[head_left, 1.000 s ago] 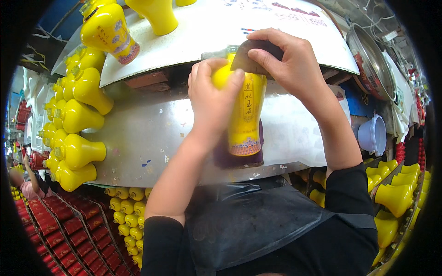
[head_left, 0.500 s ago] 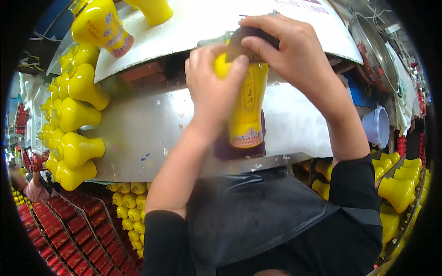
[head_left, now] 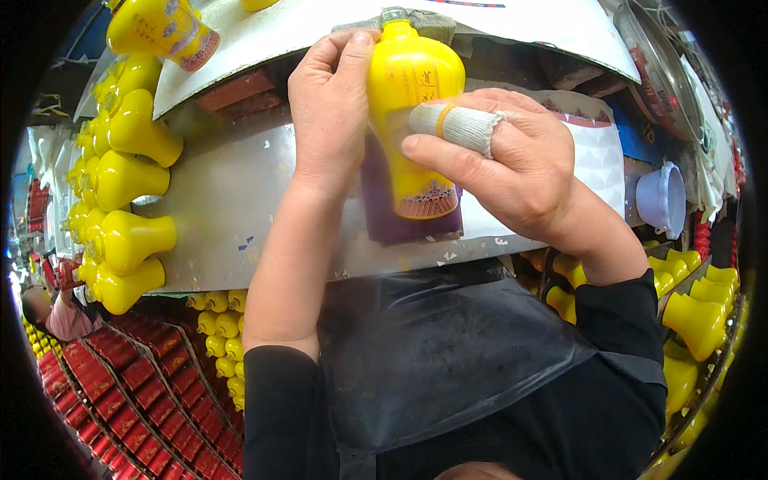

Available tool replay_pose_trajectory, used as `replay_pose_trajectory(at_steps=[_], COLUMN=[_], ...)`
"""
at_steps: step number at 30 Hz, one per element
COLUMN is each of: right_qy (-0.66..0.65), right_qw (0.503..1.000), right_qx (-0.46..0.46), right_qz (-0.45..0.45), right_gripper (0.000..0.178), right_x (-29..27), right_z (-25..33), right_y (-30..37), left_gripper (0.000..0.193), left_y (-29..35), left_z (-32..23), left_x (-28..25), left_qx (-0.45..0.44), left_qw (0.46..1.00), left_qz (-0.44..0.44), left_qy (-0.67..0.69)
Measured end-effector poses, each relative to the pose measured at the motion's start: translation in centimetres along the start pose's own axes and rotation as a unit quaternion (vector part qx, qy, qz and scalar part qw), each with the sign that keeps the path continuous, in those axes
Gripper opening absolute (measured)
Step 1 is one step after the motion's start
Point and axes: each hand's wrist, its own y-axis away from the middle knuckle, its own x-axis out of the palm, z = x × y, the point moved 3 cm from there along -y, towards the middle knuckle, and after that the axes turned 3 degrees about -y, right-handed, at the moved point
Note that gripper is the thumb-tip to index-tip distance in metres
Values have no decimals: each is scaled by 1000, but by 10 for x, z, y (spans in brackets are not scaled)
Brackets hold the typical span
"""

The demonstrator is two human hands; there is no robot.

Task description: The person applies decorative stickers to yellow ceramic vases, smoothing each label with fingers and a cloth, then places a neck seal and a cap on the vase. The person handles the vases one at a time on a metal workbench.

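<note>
Bottles (head_left: 128, 240), yellow, are lying in rows at nine o'clock. Left hand (head_left: 332, 112) is gripping yellow bottle (head_left: 412, 96) at twelve o'clock; right hand (head_left: 512, 164), cloth-wrapped finger (head_left: 456, 126) pressing its body. Glazed, probably slippery, fragile: hold at shoulder.

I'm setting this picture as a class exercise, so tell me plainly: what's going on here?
A person stands at a metal worktable handling a yellow ceramic bottle. The left hand grips the bottle's side near the shoulder, while the right hand, with a white fabric cot on one finger, presses against the bottle's front. The bottle sits over a purple pad. A row of similar yellow bottles lies along the table's left edge, and red boxes are stacked below.
</note>
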Motion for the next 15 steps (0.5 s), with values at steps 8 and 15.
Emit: replay_pose_trajectory(at_steps=[8,15], right_qy=[-96,-230], right_qw=[994,970], right_qx=[55,74], right_qz=[-15,-18], right_gripper=[22,25], right_x=[6,13], right_z=[10,5], right_y=[2,48], left_gripper=[27,32], left_y=[7,4], left_z=[-3,6], left_x=[2,10], left_qx=[122,234], left_qw=[980,938], left_qz=[21,8], left_qy=[-156,-257])
